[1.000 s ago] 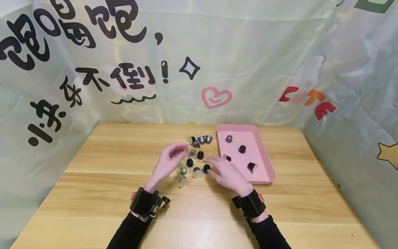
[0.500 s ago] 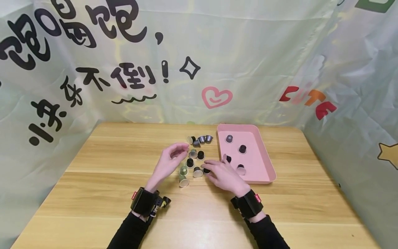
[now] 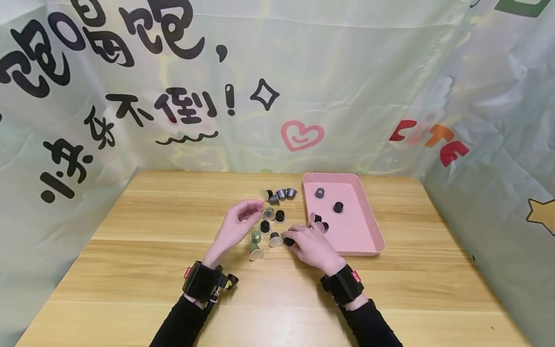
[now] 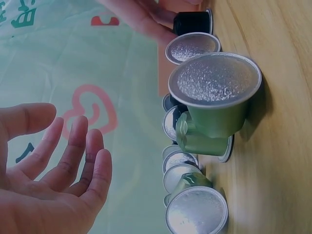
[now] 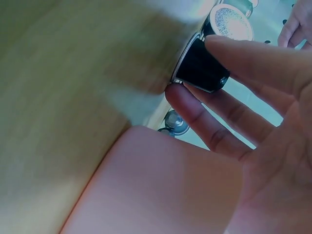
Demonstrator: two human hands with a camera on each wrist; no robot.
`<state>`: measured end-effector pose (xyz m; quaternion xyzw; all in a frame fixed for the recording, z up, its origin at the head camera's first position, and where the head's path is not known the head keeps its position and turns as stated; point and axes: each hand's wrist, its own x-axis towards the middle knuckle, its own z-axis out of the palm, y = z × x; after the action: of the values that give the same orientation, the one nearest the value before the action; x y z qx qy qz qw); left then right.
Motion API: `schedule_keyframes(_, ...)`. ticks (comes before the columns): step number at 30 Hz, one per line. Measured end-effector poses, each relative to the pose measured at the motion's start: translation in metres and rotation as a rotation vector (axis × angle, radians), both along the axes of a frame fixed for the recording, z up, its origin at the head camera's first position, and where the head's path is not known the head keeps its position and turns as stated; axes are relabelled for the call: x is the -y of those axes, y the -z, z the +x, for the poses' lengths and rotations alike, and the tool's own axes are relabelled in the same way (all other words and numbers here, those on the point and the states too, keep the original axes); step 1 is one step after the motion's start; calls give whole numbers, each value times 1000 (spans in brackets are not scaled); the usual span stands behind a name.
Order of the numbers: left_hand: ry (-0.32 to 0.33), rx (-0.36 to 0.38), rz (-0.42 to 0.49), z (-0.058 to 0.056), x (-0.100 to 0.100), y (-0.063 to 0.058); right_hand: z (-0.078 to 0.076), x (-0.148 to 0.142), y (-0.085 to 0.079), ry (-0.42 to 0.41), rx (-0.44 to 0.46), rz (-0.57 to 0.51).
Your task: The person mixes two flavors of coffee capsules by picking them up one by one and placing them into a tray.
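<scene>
My right hand [image 3: 314, 245] grips a black coffee capsule [image 3: 288, 242] near the tray's left side. In the right wrist view the thumb lies on one side of that capsule and fingertips on the other, its foil rim down at the wood. My left hand [image 3: 236, 226] hovers left of the loose capsules, fingers loosely bent, holding nothing. Beside it are two green capsules, an upright one [image 3: 256, 237] and a tipped one [image 3: 256, 252]. A dark capsule with its foil showing [image 3: 275, 240] lies just left of the gripped one.
A pink tray [image 3: 357, 236] stands on the table at right; inside are a grey capsule [image 3: 319, 193], a black capsule [image 3: 338, 207] and two tipped dark ones by its left wall, partly behind my right hand. Several grey and dark capsules lie farther back. A printed cloth [image 3: 243, 154] hangs behind.
A tipped capsule in the tray has rolled left to beside another near the left wall. My right hand has moved slightly left and closed on the black capsule. My left hand has stayed put.
</scene>
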<state>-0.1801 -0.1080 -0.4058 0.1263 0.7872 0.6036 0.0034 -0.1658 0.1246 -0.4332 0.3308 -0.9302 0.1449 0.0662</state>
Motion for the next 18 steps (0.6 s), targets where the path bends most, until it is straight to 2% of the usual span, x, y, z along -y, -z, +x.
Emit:
schedule_keyframes(10, -3, 19, 6, 0, -1, -1, 2, -1, -2, 19, -3, -3)
schedule_keyframes(18, -4, 9, 10, 0, -1, 1, 0, -8, -12, 6, 53, -105)
